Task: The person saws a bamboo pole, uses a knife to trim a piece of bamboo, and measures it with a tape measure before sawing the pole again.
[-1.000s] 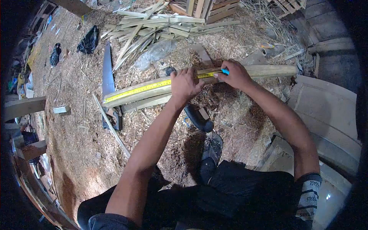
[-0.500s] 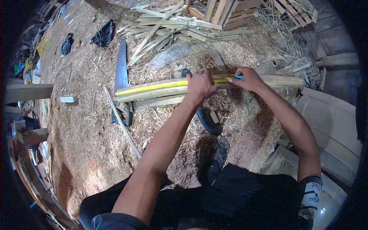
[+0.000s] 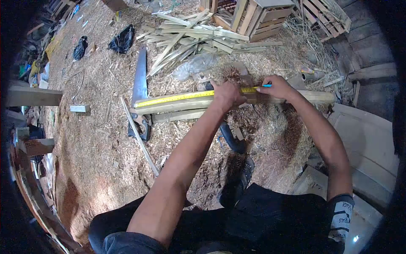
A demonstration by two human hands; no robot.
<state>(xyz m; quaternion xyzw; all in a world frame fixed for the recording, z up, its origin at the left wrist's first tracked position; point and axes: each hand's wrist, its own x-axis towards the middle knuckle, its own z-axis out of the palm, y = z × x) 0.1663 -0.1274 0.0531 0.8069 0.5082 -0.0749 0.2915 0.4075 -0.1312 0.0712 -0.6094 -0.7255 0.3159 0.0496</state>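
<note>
A yellow measuring tape (image 3: pixel 175 98) lies stretched along a long wooden piece (image 3: pixel 182 105), which runs left to right. My left hand (image 3: pixel 227 95) is wrapped over the tape and the wood near the middle, its fingers partly hidden. To its right, my right hand (image 3: pixel 277 88) pinches a blue pencil or marker (image 3: pixel 266 85), with its tip at the tape. Another wooden strip (image 3: pixel 179 115) lies just below the long piece. At the left end of the wood, a handsaw (image 3: pixel 141 78) rests on the ground.
Cut wood strips (image 3: pixel 190 36) are piled at the top, near a wooden crate (image 3: pixel 264 19). Black plastic (image 3: pixel 122 39) lies upper left. A thin stick (image 3: pixel 141 137) crosses the saw handle. Wood shavings cover the floor, and a pale panel (image 3: pixel 363 135) is at the right.
The whole view has shifted slightly, with the scene a little lower and further right. Both hands keep nearly the same places along the tape and wood.
</note>
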